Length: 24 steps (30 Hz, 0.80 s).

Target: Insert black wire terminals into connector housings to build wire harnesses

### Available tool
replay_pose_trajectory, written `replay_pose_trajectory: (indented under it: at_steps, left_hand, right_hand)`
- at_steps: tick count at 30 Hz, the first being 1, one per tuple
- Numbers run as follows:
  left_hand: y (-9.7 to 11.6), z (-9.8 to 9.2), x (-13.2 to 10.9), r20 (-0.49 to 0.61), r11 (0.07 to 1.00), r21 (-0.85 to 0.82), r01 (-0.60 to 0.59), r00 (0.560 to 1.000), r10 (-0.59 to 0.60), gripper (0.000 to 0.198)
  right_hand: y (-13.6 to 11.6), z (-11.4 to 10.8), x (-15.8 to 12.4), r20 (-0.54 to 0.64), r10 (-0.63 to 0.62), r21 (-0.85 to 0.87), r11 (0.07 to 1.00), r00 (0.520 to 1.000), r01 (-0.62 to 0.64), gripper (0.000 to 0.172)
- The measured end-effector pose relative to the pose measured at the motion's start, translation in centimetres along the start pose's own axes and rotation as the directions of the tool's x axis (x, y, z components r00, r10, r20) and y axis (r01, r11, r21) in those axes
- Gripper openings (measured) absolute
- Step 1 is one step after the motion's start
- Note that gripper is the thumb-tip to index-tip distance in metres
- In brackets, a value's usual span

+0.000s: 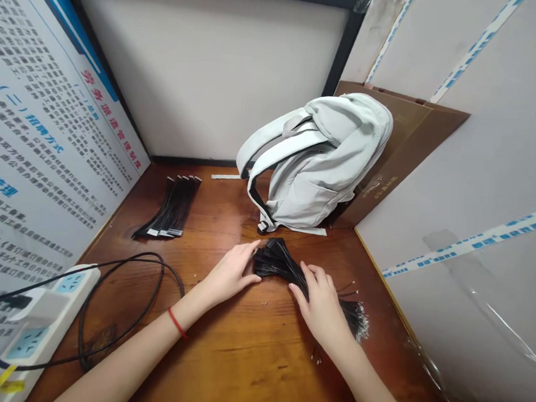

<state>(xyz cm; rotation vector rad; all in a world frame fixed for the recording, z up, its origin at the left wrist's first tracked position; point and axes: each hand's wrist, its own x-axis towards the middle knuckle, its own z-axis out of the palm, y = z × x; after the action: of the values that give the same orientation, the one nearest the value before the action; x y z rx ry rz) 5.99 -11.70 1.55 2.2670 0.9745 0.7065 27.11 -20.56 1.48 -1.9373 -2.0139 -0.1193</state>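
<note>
Black cable bundle (280,267) lies on the worktop (251,376), your right hand (319,308) grip spread over it, your left hand (230,274) grip open against its end; behind, a pale backpack (319,165) leans on a brown bag (397,144).

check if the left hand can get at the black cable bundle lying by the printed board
Likely yes. The left hand rests against the loose black cable bunch, and the black cable bundle lies ahead and to its left on the wooden desk, with nothing between them.
</note>
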Motion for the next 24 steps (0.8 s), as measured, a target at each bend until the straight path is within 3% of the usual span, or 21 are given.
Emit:
replay_pose_trajectory:
  at_steps: [4,8,11,18,24]
  left_hand:
    - [-0.6,0.1,0.0,-0.033,0.999,-0.040,0.016,0.999,-0.018,0.050]
    - [-0.2,0.1,0.3,-0.089,0.989,-0.113,0.092,0.991,-0.102,0.032]
    - [0.2,0.1,0.9,-0.148,0.976,-0.183,0.119,0.978,-0.147,0.022]
    - [-0.1,0.6,1.3,-0.273,0.932,-0.316,0.175,0.924,-0.266,0.031]
    - [-1.1,0.7,0.9,-0.262,0.892,-0.378,0.247,0.896,-0.359,0.024]
  right_hand:
    - [0.0,-0.7,0.9,0.098,0.028,-0.058,0.998,0.995,-0.022,0.030]
    - [0.3,-1.0,1.8,0.142,-0.024,0.154,0.988,0.990,0.002,0.017]
    - [0.5,-1.2,2.5,0.158,-0.004,0.275,0.961,0.987,-0.040,0.018]
    - [1.0,-2.6,3.7,0.089,0.089,0.384,0.916,0.992,-0.117,0.022]
    - [1.3,-2.8,3.1,0.190,0.017,0.341,0.937,0.982,-0.082,0.023]
